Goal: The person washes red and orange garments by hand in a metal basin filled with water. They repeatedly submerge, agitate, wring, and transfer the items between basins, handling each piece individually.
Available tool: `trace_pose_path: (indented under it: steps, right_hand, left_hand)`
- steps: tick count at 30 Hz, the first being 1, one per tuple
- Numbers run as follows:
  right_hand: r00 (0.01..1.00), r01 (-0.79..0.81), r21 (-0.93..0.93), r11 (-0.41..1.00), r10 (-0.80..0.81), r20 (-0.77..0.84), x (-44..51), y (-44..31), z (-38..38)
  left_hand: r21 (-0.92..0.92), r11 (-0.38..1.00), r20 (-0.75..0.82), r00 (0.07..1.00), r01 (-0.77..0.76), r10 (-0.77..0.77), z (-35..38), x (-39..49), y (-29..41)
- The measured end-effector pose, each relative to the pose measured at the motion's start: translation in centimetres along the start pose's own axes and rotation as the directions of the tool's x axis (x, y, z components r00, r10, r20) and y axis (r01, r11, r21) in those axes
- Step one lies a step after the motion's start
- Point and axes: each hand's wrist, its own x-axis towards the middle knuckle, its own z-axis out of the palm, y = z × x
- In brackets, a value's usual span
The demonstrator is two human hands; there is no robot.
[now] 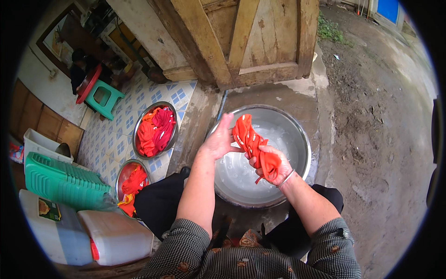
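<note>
My right hand [273, 165] grips a bunched orange-red cloth [251, 136] with white print, its upper end pointing up and left. Fingers apart, my left hand [221, 137] is just left of the cloth's upper end; it holds nothing that I can see. Below both hands stands a large round metal basin [302, 139] with water and some bubbles in it. To the left, on the tiled floor, a metal bowl [175, 136] holds orange and crimson cloths [156, 129]. Nearer my knee, a second metal bowl [120, 174] contains orange and yellow cloths [134, 181].
Stacked green plastic stools [66, 181], a white bin [41, 143] and plastic jugs [115, 237] line the left. A person [82, 68] is by a green stool [104, 97] indoors. A wooden door [268, 42] stands beyond the basin. Muddy ground [376, 139] lies right.
</note>
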Motion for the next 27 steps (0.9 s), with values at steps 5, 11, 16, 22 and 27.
trace_pose_path:
  steps: [5,11,16,22,27]
  right_hand:
    - [0.932,-0.190,0.247,0.950,0.096,0.351,-1.0,0.9,0.2]
    - [0.937,-0.209,0.365,0.907,0.079,0.341,-0.8,2.9,-0.3]
    - [0.924,-0.241,0.345,0.907,0.106,0.368,-1.1,2.6,-0.4]
    - [0.952,-0.187,0.213,0.959,0.124,0.278,-1.4,1.4,0.8]
    - [0.984,-0.141,-0.034,0.989,0.144,0.105,-1.5,0.6,1.6]
  left_hand:
    - [-0.028,0.913,0.096,0.908,-0.408,0.409,-1.5,-1.0,-1.8]
    - [-0.639,0.654,0.388,0.565,-0.404,0.728,1.3,3.7,-4.1]
    - [-0.817,0.527,0.375,0.479,-0.234,0.794,3.9,4.2,-3.2]
    - [-0.614,0.698,0.296,0.712,-0.369,0.637,3.6,2.1,-1.2]
    - [-0.454,0.862,0.111,0.945,-0.226,0.307,3.2,1.5,-0.5]
